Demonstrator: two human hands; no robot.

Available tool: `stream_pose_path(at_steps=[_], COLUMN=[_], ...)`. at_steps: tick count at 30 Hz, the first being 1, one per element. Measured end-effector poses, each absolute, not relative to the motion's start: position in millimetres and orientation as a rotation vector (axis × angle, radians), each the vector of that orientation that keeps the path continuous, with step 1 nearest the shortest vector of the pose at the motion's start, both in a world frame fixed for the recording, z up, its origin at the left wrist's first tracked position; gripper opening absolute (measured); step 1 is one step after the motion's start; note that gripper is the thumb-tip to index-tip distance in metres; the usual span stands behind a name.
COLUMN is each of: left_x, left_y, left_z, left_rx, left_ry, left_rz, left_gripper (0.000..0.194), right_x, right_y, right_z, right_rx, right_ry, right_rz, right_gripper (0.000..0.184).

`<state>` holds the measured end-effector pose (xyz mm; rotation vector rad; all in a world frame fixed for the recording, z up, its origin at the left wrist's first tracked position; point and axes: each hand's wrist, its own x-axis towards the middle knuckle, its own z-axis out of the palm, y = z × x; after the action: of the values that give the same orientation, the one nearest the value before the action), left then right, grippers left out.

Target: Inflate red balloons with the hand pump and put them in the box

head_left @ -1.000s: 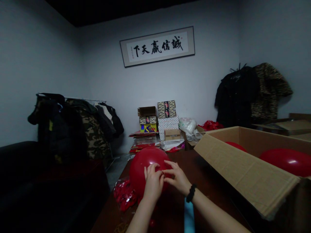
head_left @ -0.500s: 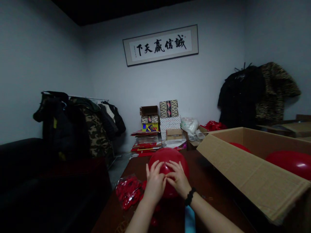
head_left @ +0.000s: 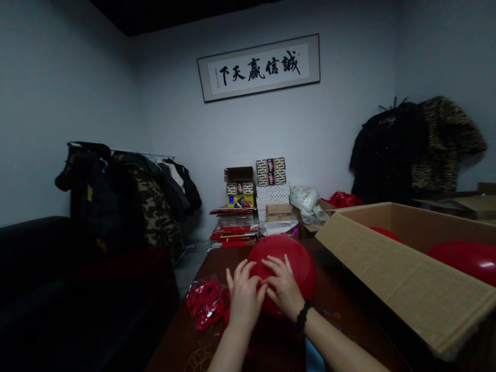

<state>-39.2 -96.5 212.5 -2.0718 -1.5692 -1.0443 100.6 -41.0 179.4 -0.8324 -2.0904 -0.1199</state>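
A round, blown-up red balloon (head_left: 298,263) is held above the dark brown table, on the far side of both hands. My left hand (head_left: 244,294) pinches with thumb and forefinger at the balloon's near side, its other fingers raised. Against it, fingertips meeting, my right hand (head_left: 284,289) pinches at the same spot, a black band around its wrist. The balloon's neck seems to lie between the fingertips, though they hide it. To the left of the hands lies a clear plastic bag of red balloons (head_left: 207,302).
At the right stands an open cardboard box (head_left: 403,274) with inflated red balloons inside. Thin rubber bands (head_left: 199,359) lie near the table's front edge. A blue strip (head_left: 313,356) shows under my right forearm. Stacked boxes (head_left: 271,194) stand beyond the table.
The balloon has shifted right relative to the hands, and its near side has turned. Both hands still pinch together. The whole view has moved slightly.
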Motion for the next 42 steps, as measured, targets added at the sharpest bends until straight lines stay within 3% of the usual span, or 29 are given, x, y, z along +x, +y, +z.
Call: stream_pose_path(at_steps=[15,26,30,36,42], left_x=[-47.5,-52.3,-53.6,-62.6,-69.6], left_y=[-90.7,-79.2,-81.2,-80.6,-69.5], left_z=[209.7,191.9,191.0,192.5,181.8], left_rx=[-2.154,-2.191,-2.380,-1.831,-1.608], left_ry=[-1.772,-1.842,-1.816,-1.800,-1.759], left_rz=[-1.129,-1.855,-1.825,-1.651,-2.068], left_gripper=[0.015,0.012,0.008,0.009,0.017], right_x=[94.6,90.0,90.3,97.0,96.4], right_y=[-47.7,-53.0,-49.7,-46.6,-44.3], right_z=[179.9,182.3,181.8,177.0,173.1], right_rx=[-0.817,-0.821,-0.798,-0.734,-0.746], right_ry=[-2.124,-2.120,-2.107,-2.045,-1.773], right_rz=[-0.185,-0.162,-0.111,0.031,0.237], right_gripper=[0.014,0.015,0.013,0.014,0.009])
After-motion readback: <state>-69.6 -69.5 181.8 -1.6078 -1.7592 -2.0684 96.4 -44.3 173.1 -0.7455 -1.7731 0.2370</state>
